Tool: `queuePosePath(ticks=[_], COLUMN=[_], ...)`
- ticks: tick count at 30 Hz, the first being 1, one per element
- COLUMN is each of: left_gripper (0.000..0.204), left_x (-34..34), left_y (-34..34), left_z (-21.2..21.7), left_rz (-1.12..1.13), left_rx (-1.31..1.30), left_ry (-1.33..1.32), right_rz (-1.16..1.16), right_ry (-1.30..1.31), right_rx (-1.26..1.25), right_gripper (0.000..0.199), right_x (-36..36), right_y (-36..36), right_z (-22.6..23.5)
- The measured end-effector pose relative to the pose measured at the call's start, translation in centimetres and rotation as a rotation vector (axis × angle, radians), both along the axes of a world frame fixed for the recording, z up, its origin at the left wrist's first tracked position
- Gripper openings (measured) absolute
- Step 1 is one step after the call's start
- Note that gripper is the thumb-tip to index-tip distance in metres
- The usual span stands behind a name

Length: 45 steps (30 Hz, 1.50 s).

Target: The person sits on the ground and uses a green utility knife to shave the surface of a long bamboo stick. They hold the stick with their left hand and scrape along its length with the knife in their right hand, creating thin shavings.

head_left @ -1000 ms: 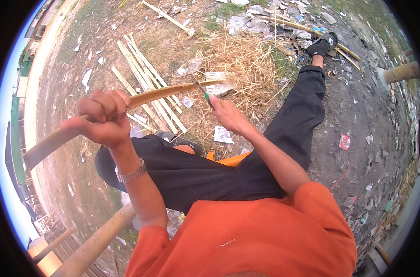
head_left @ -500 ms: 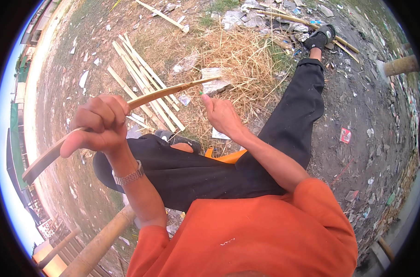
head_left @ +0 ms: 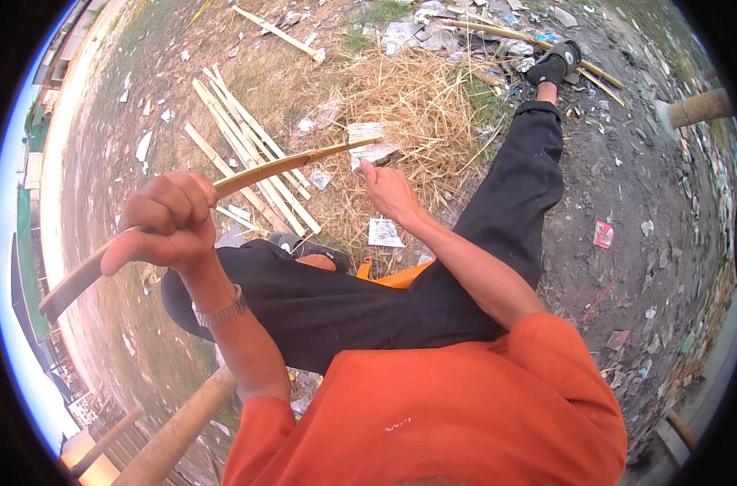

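Observation:
My left hand (head_left: 166, 219), raised at the left with a metal watch on its wrist, is wrapped round a long, curved bamboo strip (head_left: 291, 164). One end of the strip sticks out behind the hand toward the lower left. Its thin far end reaches over a pale, flat block (head_left: 367, 131) on the ground; whether the two touch, I cannot tell. Just below that far end is my right hand (head_left: 391, 191), its fingers curled and the thumb pointing up toward the strip. What those fingers hold is hidden; only a small dark bit shows beside the thumb.
Several split bamboo strips (head_left: 243, 134) lie beyond my bent left leg. Dry straw (head_left: 421, 105) surrounds the block. A white packet (head_left: 385, 232) and an orange object (head_left: 397, 278) lie near my legs. Bamboo poles (head_left: 174, 429) stand at lower left, and a post (head_left: 700, 108) at right.
My right hand has shifted slightly to the right, showing more of the white packet. The left hand keeps its grip on the strip with little movement. The whole view has shifted slightly.

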<state>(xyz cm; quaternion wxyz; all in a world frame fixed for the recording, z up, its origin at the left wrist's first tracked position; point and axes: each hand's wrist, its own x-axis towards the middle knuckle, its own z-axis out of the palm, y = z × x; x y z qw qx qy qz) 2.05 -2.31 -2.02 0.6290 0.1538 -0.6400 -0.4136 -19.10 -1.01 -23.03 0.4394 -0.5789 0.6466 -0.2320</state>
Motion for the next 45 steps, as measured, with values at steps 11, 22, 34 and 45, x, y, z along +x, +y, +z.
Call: queuePosePath(ticks=[11, 22, 34, 45], left_gripper=[0.064, 0.063, 0.060, 0.062], left_x=[0.7, -1.1, -2.0, -1.6], left_y=[0.5, 0.2, 0.6, 0.5], left_z=[-0.1, 0.9, 1.1, 1.1], left_rz=[0.200, 0.508, 0.465, 0.524], left_rx=[0.132, 0.215, 0.199, 0.210], left_ry=[0.081, 0.122, 0.128, 0.106], right_rz=[0.008, -0.005, -0.075, -0.122], right_ry=[-0.012, -0.019, 0.051, 0.111], right_rx=[-0.035, -0.063, -0.017, 0.049], right_gripper=[0.065, 0.062, 0.065, 0.067], right_x=[1.2, 1.5, 1.9, 1.5], right_y=[-0.5, -0.1, 0.3, -0.3], right_z=[-0.2, 0.4, -1.3, -4.4])
